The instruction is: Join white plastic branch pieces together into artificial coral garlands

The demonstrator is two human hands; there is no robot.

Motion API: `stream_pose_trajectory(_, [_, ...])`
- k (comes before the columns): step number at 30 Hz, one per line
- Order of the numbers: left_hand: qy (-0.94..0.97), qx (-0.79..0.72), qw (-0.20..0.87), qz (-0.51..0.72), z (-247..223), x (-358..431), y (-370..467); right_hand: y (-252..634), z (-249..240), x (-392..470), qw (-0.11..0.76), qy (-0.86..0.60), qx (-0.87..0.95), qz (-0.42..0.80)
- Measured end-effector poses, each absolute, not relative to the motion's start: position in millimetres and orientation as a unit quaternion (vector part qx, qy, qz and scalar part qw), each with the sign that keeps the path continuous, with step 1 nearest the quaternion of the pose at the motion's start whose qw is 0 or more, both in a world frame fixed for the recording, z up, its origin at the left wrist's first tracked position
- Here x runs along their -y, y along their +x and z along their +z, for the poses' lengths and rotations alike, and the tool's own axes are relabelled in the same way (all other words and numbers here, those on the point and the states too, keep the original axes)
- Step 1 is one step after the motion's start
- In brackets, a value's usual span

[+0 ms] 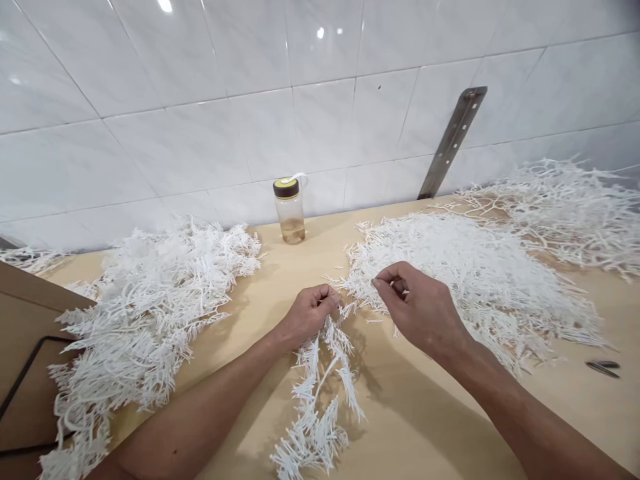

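Below the left hand (pixel 313 313), toward the wearer, a white branching sprig (pixel 315 427) lies on the tan tabletop (pixel 270 280). Its long axis runs from the fingers down toward the wearer, veering slightly left; it forks into two strands, the left one longer, with feathery tips pointing mostly nearward. The left thumb and fingers pinch its far end. Just right of it, the right hand (pixel 427 310) has thumb and forefinger pressed together; I cannot tell whether anything is between them. Well right of that hand lies a small dark tool (pixel 604 367). Left of the left hand is a heap of white sprigs (pixel 170 300); under and beyond the right hand spreads a pile of short white pieces (pixel 450 240). Farther right are longer white strands (pixel 575 207). Beyond the left hand, a lidded bottle (pixel 290 213) stands upright before the tiled wall (pixel 200 147).
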State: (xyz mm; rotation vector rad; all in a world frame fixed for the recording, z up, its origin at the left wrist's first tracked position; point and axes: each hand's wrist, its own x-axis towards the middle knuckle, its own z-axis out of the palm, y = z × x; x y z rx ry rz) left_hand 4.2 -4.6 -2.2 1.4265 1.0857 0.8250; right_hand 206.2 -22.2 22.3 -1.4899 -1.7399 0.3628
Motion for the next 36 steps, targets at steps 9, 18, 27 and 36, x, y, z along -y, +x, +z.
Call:
stream_pose_trajectory(9, [0.605,-0.47,0.547,0.338,-4.7,4.6,5.4,214.8,19.7,19.0,0.425,-0.561,0.708,0.065])
stream_pose_trajectory(18, [0.595,-0.459,0.559,0.35,-8.0,3.6,4.8,191.0,8.2,31.1,0.367,-0.45,0.796,0.169])
stream_pose_trajectory(27, [0.6,-0.46,0.555,0.347,-7.4,4.3,5.1,188.5,0.9,30.9,0.336,-0.45,0.809,0.176])
stream_pose_trajectory(36, [0.607,-0.442,0.555,0.358,-5.4,4.5,4.8,189.1,-3.9,30.1,0.31,-0.465,0.809,0.183])
